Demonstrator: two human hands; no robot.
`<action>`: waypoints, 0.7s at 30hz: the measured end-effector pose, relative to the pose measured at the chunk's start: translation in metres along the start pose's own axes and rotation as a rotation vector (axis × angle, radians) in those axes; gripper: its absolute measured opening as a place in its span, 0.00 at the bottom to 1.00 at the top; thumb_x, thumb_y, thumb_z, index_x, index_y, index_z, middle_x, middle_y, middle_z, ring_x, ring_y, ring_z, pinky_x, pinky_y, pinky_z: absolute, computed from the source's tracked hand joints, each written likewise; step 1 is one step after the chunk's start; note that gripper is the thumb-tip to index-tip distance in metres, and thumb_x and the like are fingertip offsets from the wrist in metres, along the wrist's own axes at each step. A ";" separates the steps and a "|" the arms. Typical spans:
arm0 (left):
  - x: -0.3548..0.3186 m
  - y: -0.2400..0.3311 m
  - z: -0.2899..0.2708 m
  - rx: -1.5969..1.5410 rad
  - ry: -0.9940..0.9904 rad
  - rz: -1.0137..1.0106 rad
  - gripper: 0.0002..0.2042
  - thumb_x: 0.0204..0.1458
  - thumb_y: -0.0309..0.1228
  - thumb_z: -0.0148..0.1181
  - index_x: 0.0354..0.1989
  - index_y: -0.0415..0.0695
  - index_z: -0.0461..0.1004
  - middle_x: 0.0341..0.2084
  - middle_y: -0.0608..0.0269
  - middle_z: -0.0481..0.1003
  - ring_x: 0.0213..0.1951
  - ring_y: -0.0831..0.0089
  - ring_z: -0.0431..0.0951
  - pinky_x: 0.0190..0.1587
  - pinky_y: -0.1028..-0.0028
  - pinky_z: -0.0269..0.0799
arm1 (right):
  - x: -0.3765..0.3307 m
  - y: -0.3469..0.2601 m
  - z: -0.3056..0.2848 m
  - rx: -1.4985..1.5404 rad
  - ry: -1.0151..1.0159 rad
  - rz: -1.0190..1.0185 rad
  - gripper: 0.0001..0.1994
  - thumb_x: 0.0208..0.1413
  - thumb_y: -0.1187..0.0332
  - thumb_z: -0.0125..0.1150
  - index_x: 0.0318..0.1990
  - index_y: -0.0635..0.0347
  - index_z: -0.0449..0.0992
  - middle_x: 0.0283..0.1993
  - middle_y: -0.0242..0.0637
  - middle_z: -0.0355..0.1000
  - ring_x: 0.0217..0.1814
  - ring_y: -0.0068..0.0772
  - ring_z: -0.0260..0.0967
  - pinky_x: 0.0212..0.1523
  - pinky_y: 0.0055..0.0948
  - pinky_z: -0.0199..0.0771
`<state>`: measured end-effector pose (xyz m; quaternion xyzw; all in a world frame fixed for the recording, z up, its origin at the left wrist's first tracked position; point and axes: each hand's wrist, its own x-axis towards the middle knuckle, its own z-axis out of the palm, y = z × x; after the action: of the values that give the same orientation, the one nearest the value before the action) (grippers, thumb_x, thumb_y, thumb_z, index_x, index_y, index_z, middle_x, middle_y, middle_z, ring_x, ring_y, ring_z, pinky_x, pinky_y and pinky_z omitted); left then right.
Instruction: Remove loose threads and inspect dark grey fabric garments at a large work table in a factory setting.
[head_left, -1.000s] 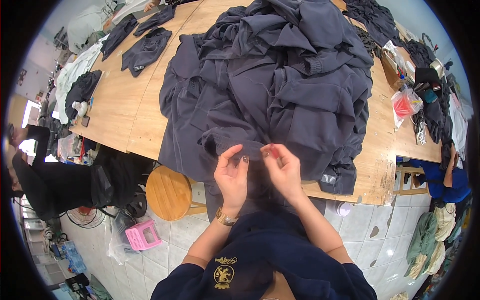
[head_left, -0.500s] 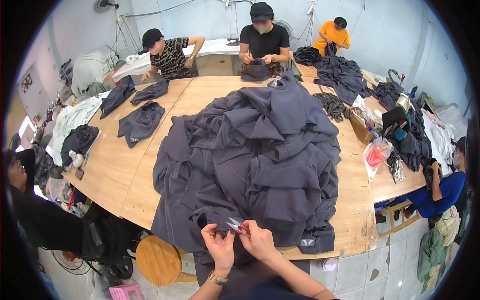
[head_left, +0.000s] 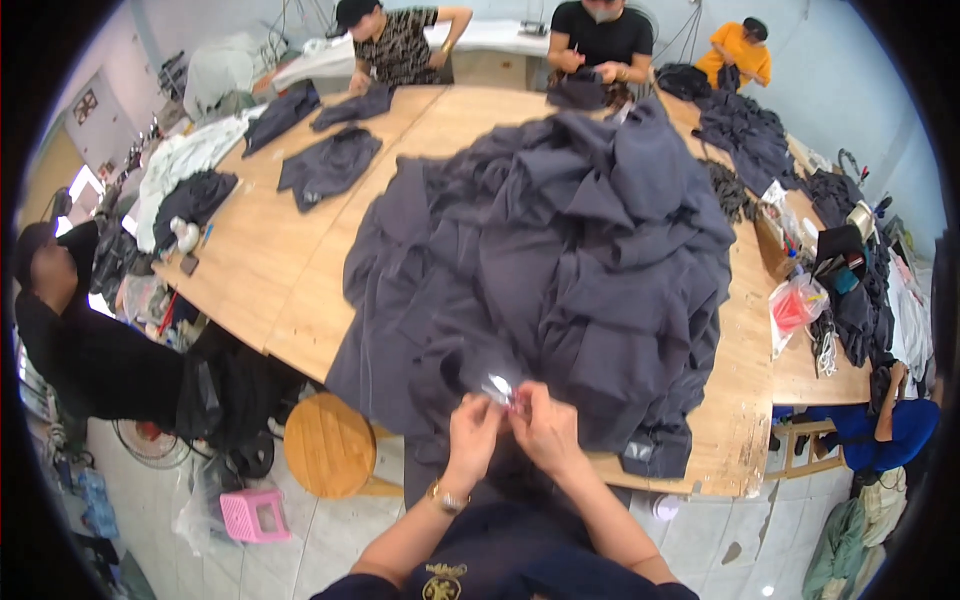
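We have our left hand (head_left: 472, 432) and right hand (head_left: 545, 428) pressed close together at the near edge of the counter (head_left: 270, 270), both pinching a small shiny snipper (head_left: 499, 386) over the dark garment (head_left: 470, 350) we seem to be trimming. A careful, small cut looks due next. The big heap of dark clothes (head_left: 590, 240) crowds right behind, a round wooden stool (head_left: 328, 446) stands to our left, and other people work across the counter.

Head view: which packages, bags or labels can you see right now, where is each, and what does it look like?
Small shiny tag: pinched between the left hand and right hand, silvery white.
Plastic bag: right table edge, clear with red contents.
Plastic bag: on the floor beside the pink stool, clear, crumpled.
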<state>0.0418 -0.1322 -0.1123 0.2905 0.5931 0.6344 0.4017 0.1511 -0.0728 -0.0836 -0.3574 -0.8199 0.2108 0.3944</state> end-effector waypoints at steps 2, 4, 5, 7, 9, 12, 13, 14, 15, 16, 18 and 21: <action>0.003 0.017 0.005 -0.307 -0.050 -0.143 0.06 0.58 0.25 0.51 0.35 0.38 0.74 0.22 0.73 0.69 0.27 0.84 0.67 0.27 0.82 0.63 | 0.006 -0.004 -0.006 0.004 0.018 -0.063 0.08 0.50 0.72 0.61 0.37 0.59 0.69 0.21 0.38 0.70 0.19 0.39 0.70 0.21 0.33 0.69; 0.008 0.038 0.003 -0.431 -0.106 -0.163 0.04 0.58 0.27 0.52 0.34 0.41 0.73 0.22 0.76 0.68 0.24 0.88 0.65 0.24 0.85 0.62 | 0.012 -0.012 -0.016 0.046 0.026 -0.167 0.13 0.43 0.73 0.65 0.36 0.59 0.69 0.20 0.34 0.69 0.20 0.35 0.70 0.22 0.31 0.69; 0.008 0.048 0.004 -0.497 -0.111 -0.144 0.05 0.59 0.28 0.53 0.33 0.42 0.73 0.23 0.76 0.67 0.23 0.88 0.64 0.23 0.85 0.61 | 0.013 -0.015 -0.019 0.076 0.019 -0.200 0.13 0.43 0.73 0.66 0.35 0.60 0.69 0.20 0.33 0.68 0.19 0.33 0.69 0.21 0.30 0.68; 0.016 0.060 0.005 -0.392 -0.077 -0.059 0.07 0.59 0.32 0.54 0.31 0.44 0.72 0.23 0.78 0.66 0.22 0.89 0.63 0.21 0.85 0.60 | 0.007 -0.015 -0.024 0.182 -0.006 -0.176 0.12 0.42 0.73 0.66 0.34 0.60 0.70 0.20 0.32 0.67 0.18 0.30 0.68 0.22 0.25 0.67; 0.020 0.058 -0.004 -0.412 -0.077 -0.105 0.07 0.60 0.33 0.53 0.32 0.45 0.72 0.24 0.78 0.67 0.23 0.90 0.63 0.20 0.85 0.62 | -0.002 -0.017 -0.027 0.267 0.022 -0.063 0.12 0.42 0.73 0.66 0.34 0.62 0.71 0.20 0.32 0.67 0.18 0.28 0.68 0.22 0.23 0.67; 0.018 0.059 -0.011 -0.514 -0.167 -0.171 0.07 0.61 0.33 0.51 0.36 0.44 0.73 0.27 0.75 0.70 0.28 0.86 0.70 0.25 0.81 0.72 | -0.003 -0.015 -0.034 0.397 0.026 0.127 0.11 0.42 0.72 0.66 0.33 0.64 0.71 0.20 0.32 0.67 0.19 0.26 0.67 0.23 0.21 0.67; 0.016 0.062 -0.009 -0.515 -0.166 -0.167 0.07 0.61 0.33 0.51 0.36 0.44 0.73 0.27 0.75 0.70 0.28 0.86 0.70 0.25 0.81 0.72 | -0.001 -0.014 -0.035 0.443 -0.007 0.210 0.11 0.42 0.72 0.66 0.33 0.64 0.71 0.21 0.33 0.67 0.19 0.25 0.67 0.24 0.20 0.67; 0.012 0.066 -0.006 -0.565 -0.172 -0.181 0.08 0.61 0.33 0.50 0.38 0.43 0.73 0.30 0.72 0.72 0.32 0.82 0.73 0.32 0.77 0.74 | -0.001 -0.013 -0.031 0.444 0.044 0.169 0.11 0.44 0.70 0.67 0.32 0.65 0.71 0.21 0.35 0.67 0.18 0.28 0.66 0.22 0.23 0.66; 0.009 0.068 -0.004 -0.615 -0.179 -0.196 0.09 0.62 0.33 0.49 0.39 0.42 0.73 0.33 0.69 0.74 0.36 0.79 0.75 0.38 0.72 0.77 | 0.000 -0.013 -0.030 0.443 0.046 0.166 0.11 0.44 0.70 0.67 0.32 0.65 0.71 0.21 0.35 0.67 0.18 0.28 0.66 0.22 0.23 0.66; 0.008 0.068 -0.004 -0.616 -0.182 -0.193 0.09 0.62 0.33 0.49 0.39 0.42 0.73 0.33 0.69 0.74 0.36 0.79 0.75 0.38 0.72 0.77 | 0.000 -0.013 -0.030 0.318 0.052 0.132 0.11 0.45 0.70 0.67 0.31 0.65 0.71 0.22 0.35 0.67 0.18 0.30 0.65 0.21 0.24 0.65; 0.006 0.068 -0.007 -0.658 -0.275 -0.177 0.11 0.62 0.33 0.47 0.43 0.39 0.72 0.39 0.64 0.75 0.43 0.72 0.76 0.49 0.65 0.75 | 0.002 -0.013 -0.028 0.180 0.087 0.067 0.13 0.45 0.66 0.69 0.28 0.63 0.71 0.22 0.37 0.66 0.17 0.35 0.64 0.19 0.27 0.63; 0.006 0.065 -0.007 -0.661 -0.290 -0.147 0.12 0.63 0.33 0.46 0.44 0.39 0.72 0.42 0.62 0.75 0.43 0.71 0.76 0.49 0.65 0.75 | 0.003 -0.012 -0.028 0.034 0.087 0.004 0.13 0.45 0.63 0.69 0.26 0.61 0.70 0.21 0.35 0.66 0.16 0.35 0.64 0.18 0.28 0.62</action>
<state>0.0223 -0.1287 -0.0498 0.1885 0.3122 0.7135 0.5982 0.1669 -0.0767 -0.0579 -0.3609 -0.7976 0.2098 0.4354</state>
